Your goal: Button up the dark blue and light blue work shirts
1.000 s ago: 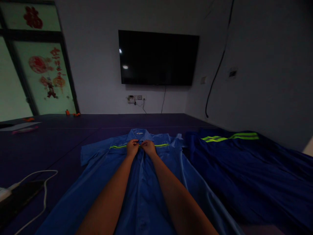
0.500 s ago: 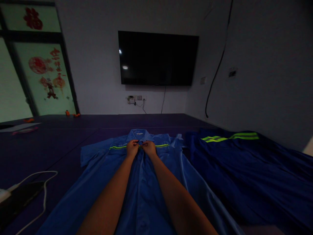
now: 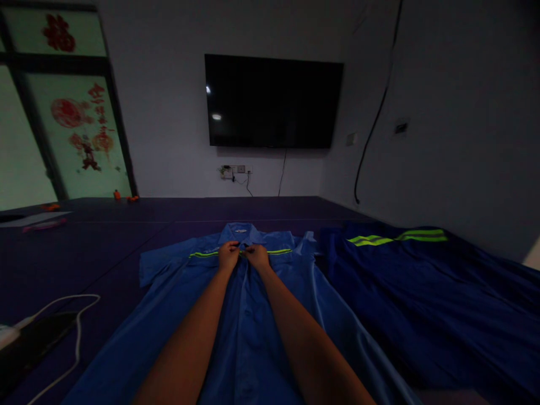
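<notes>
A blue work shirt [image 3: 169,304] with a thin yellow-green stripe across the chest lies spread out face up, its collar pointing away from me. My left hand [image 3: 228,256] pinches the front edge just below the collar. Close beside it on the right, my right hand [image 3: 257,256] grips the opposite front edge with bent fingers. Between the two sets of fingertips the placket is drawn up slightly. Any button there is too small to make out. Down the middle, the lower placket runs toward me between my forearms.
Right of the shirt lies a dark blue garment [image 3: 405,281] with yellow-green reflective bands. A white cable [image 3: 78,332] and a black object [image 3: 42,343] lie at the lower left. Paper [image 3: 34,219] and small orange items [image 3: 132,198] sit farther back. A television [image 3: 274,101] hangs on the wall.
The view has shifted very slightly. Both hands stay at the shirt's placket, with only a slight movement of the fingers.
</notes>
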